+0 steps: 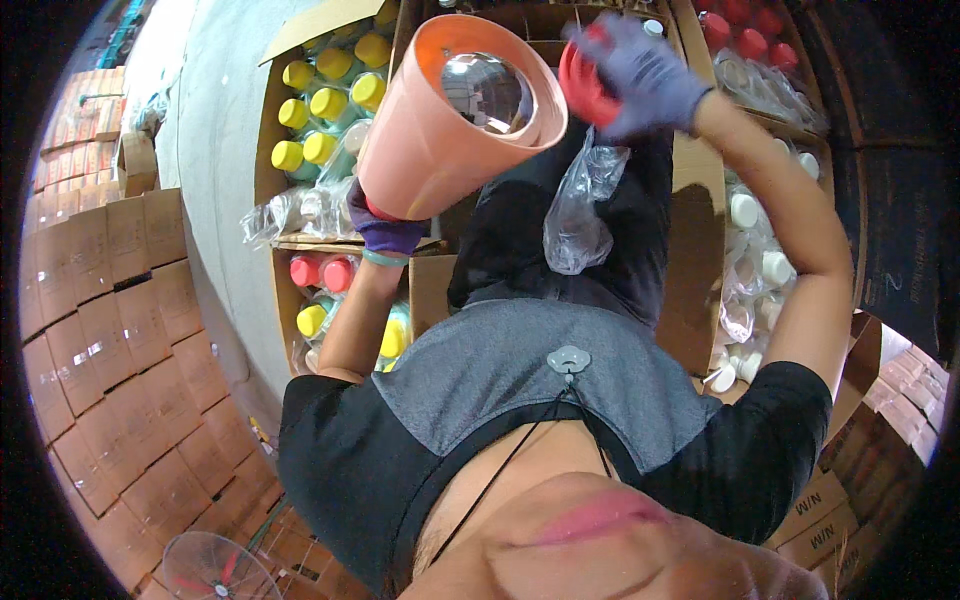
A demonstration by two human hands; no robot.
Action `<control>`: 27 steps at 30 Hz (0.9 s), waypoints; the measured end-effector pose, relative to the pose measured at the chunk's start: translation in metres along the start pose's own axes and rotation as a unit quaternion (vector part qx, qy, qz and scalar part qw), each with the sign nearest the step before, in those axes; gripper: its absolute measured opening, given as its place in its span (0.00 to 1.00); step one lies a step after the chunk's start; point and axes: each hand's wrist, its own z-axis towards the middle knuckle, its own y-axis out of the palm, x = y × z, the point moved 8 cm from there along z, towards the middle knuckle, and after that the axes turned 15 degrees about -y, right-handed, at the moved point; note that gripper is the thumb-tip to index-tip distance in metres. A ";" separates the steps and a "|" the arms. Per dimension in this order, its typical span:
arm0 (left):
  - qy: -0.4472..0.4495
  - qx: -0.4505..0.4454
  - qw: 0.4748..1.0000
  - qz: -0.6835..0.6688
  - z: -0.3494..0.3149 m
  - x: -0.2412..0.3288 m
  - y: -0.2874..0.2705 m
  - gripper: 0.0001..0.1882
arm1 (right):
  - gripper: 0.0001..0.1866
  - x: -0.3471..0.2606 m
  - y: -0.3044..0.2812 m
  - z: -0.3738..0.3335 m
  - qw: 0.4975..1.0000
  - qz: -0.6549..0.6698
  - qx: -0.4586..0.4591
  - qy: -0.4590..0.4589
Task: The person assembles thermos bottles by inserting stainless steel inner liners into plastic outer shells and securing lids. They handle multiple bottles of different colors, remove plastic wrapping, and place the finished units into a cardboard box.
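Note:
A large pink thermos flask body (425, 165) is tilted in front of me, with its wide open end toward the upper right. Inside the opening shows a mirrored, rounded liner (487, 92). My left hand (385, 225), in a purple glove, is closed around the lower end of the body; part of the fingers is hidden behind it. Just right of the opening, my gloved right hand (645, 80) is closed on a red round piece (590, 85), apart from the flask; motion smears the fingers. A crumpled clear plastic bag (580, 210) hangs below that hand, before my dark trousers.
At the left, open cartons hold several bottles with yellow caps (320, 148) and red caps (338, 273). To the right stand white-capped bottles (745, 210) and red-capped ones (752, 43). Stacked cartons (130, 330) fill the far left, near a fan (220, 570).

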 end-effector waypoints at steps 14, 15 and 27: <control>-0.181 -0.038 0.978 -0.093 0.009 -0.017 0.046 0.33 | 0.66 -0.056 -0.124 0.000 0.937 0.255 0.160 -0.175; -0.169 -0.043 0.982 -0.077 0.010 -0.016 0.044 0.32 | 0.66 -0.058 -0.124 -0.002 0.937 0.252 0.163 -0.181; 0.210 -0.082 0.951 0.213 -0.025 0.066 0.145 0.45 | 0.64 -0.012 -0.042 -0.051 0.634 0.729 0.218 0.138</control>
